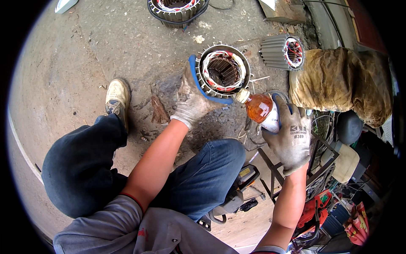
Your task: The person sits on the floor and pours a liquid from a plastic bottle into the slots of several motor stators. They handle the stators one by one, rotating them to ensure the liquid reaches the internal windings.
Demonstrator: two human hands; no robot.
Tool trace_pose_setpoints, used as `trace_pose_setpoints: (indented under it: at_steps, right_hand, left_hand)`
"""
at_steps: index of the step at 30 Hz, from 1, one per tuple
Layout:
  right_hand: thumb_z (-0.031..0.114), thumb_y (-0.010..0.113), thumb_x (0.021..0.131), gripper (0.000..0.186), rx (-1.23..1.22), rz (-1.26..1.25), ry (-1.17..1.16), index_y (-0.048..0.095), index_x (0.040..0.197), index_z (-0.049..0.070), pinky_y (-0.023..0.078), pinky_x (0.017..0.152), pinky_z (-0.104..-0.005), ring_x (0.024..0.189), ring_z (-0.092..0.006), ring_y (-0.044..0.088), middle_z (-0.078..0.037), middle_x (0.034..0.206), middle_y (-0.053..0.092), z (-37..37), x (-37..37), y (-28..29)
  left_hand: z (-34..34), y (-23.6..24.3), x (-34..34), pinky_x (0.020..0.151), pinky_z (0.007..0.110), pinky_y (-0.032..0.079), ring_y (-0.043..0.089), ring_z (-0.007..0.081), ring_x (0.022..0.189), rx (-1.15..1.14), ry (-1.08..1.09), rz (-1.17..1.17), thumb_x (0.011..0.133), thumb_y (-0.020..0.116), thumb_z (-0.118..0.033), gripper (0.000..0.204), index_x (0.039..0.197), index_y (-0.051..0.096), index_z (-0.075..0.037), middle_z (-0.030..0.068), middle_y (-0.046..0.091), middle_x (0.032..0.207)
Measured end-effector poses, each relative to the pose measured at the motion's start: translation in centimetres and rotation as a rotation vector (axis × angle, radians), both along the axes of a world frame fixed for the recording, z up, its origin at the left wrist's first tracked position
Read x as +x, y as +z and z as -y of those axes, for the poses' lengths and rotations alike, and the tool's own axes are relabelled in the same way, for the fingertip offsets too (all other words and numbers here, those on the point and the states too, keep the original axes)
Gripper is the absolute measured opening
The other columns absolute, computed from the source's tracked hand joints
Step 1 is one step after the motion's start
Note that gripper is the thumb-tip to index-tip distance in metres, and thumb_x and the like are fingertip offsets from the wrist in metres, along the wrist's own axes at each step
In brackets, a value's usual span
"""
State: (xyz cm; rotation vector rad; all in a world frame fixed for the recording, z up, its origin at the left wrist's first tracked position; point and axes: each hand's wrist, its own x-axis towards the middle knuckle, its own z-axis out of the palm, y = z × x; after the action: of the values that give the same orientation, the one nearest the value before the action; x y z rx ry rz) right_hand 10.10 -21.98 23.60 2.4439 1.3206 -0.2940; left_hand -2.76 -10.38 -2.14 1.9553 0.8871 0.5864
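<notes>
A motor stator (223,53) with a finned metal shell and a ring of white-and-red bound windings stands in front of me, its open end facing up. My left hand (192,95), in a grey glove with blue palm coating, grips the stator's left and near rim. In my gloved right hand (289,133) is a bottle (259,108) of amber liquid, tilted so its pale neck points at the stator's near right edge. The neck lies at or very near the rim; whether liquid flows out cannot be made out. My right fingers wrap around the bottle's labelled lower part.
Another stator (281,53) lies on its side to the right, and one more (177,15) stands at the far edge. A brown, stained sack (334,82) bulges at the right. Below it are a dark metal frame (275,169) and red tools (313,211). Wood fragments (159,110) lie on the dirty floor.
</notes>
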Motion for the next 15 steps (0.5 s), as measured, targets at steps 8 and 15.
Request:
trace_pose_setpoints:
  at_steps: [8, 15]
  right_hand:
    - [0.023, 0.086, 0.067, 0.085, -0.050, 0.028, -0.019, 0.058, 0.147, 0.013, 0.048, 0.106, -0.0525, 0.120, -0.0429, 0.060, -0.021, 0.126, 0.067, 0.3, 0.4, 0.4]
    - [0.016, 0.086, 0.064, 0.083, -0.018, 0.027, -0.010, 0.061, 0.143, 0.010, 0.048, 0.106, -0.0510, 0.119, -0.0423, 0.061, -0.021, 0.124, 0.068, 0.2, 0.1, 0.1]
  left_hand:
    - [0.0, 0.4, -0.3, 0.124, 0.055, 0.034, 0.039, 0.0451, 0.147, -0.072, 0.001, 0.044, 0.049, 0.098, -0.068, 0.157, 0.162, 0.016, 0.003, 0.0279, 0.037, 0.156]
    - [-0.3, 0.8, -0.2, 0.124, 0.055, 0.035, 0.039, 0.0447, 0.147, -0.060, -0.031, -0.019, 0.050, 0.096, -0.070, 0.157, 0.163, 0.015, 0.002, 0.0280, 0.036, 0.157]
